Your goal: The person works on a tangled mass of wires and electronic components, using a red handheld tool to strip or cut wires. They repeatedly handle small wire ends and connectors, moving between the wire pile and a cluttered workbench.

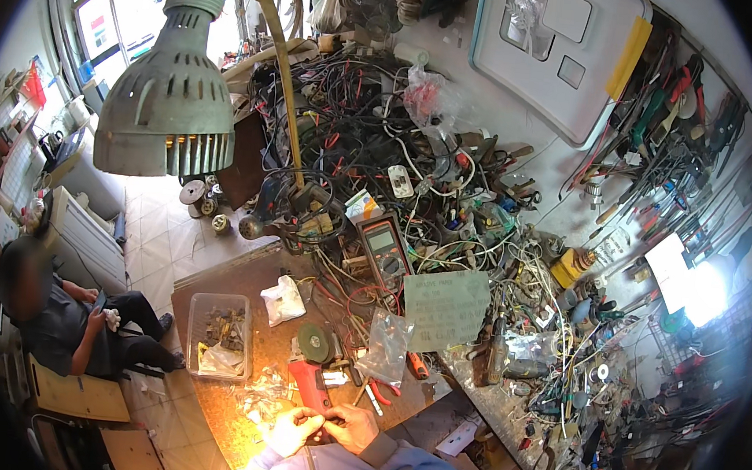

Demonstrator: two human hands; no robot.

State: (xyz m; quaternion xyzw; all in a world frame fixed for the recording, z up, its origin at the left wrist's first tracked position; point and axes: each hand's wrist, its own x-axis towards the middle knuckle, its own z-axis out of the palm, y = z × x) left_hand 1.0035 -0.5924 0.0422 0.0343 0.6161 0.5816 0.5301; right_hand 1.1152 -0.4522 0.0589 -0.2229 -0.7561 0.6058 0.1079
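Observation:
My left hand [292, 432] and my right hand [353, 428] meet at the near edge of the brown workbench. Both are closed, fingertips pinched together at one spot. Whatever they hold there is too small or hidden to name. Right beyond my fingers lies a red angle grinder [308, 383] with a dark green disc [315, 342] at its far end. Red-handled pliers [382, 393] rest to the right of it. On the left, small loose parts in clear plastic [267, 394] lie close to my left hand.
A clear plastic box [222, 299] of small parts stands at the bench's left side, near a white bag [282, 301]. Farther back are a multimeter [384, 252], a green written sheet [445, 309] and heaped cables [332, 117]. A lamp [170, 99] hangs upper left. A person [68, 326] sits left.

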